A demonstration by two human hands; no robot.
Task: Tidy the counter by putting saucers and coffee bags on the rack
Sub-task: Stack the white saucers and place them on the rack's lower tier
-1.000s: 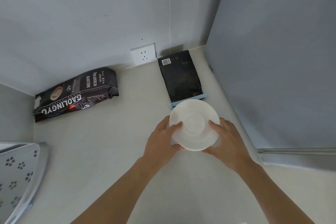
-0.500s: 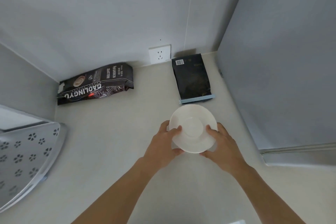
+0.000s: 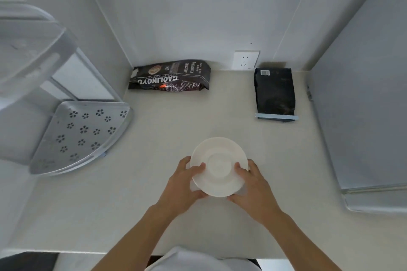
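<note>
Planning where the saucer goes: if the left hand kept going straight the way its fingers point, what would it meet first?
The left hand points up-right across the saucer it grips; beyond that, probably bare counter toward the black bag, though depth is unclear.

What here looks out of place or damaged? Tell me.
Nothing looks spilled or broken. Both coffee bags, the brown one and the black one, lie flat on the counter rather than on the rack. Both hands hold the saucer.
</note>
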